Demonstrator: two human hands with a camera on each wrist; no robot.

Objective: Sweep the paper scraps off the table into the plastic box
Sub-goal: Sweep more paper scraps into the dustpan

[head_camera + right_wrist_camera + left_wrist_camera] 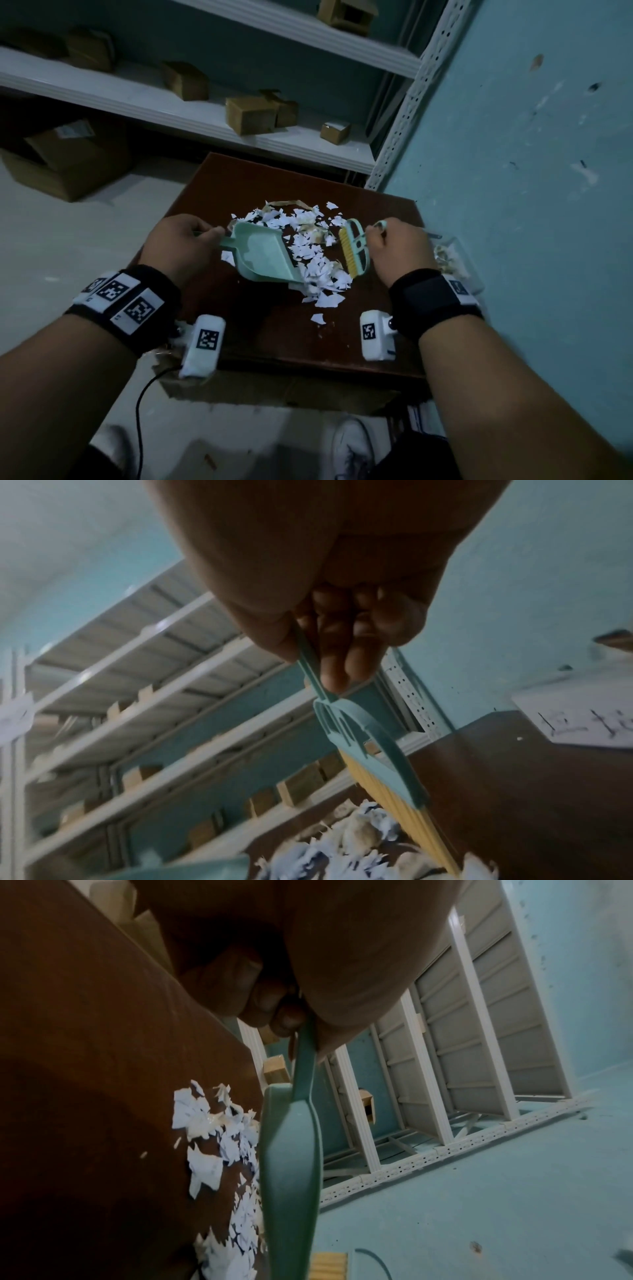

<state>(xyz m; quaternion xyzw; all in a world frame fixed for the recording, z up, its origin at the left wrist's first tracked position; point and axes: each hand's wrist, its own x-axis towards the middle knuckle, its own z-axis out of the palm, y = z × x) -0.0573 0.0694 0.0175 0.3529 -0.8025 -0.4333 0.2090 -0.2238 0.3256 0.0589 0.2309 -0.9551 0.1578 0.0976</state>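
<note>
White and tan paper scraps [315, 253] lie heaped mid-table on the dark brown table [274, 329]. My left hand [178, 240] grips the handle of a mint-green dustpan [263, 255], whose mouth faces the heap; the dustpan [291, 1164] shows edge-on beside the scraps [212, 1139]. My right hand [397, 246] grips the handle of a small green brush [354, 248] with yellow bristles, at the heap's right side; the brush [383, 758] stands over the scraps [352, 840]. A clear plastic box [455, 263] holding some scraps sits at the table's right edge, partly hidden behind my right hand.
White metal shelving [212, 116] with several cardboard boxes stands behind the table. A teal wall [531, 171] runs along the right. Cardboard cartons [68, 161] sit on the floor at left. A few stray scraps [318, 318] lie nearer the table's front.
</note>
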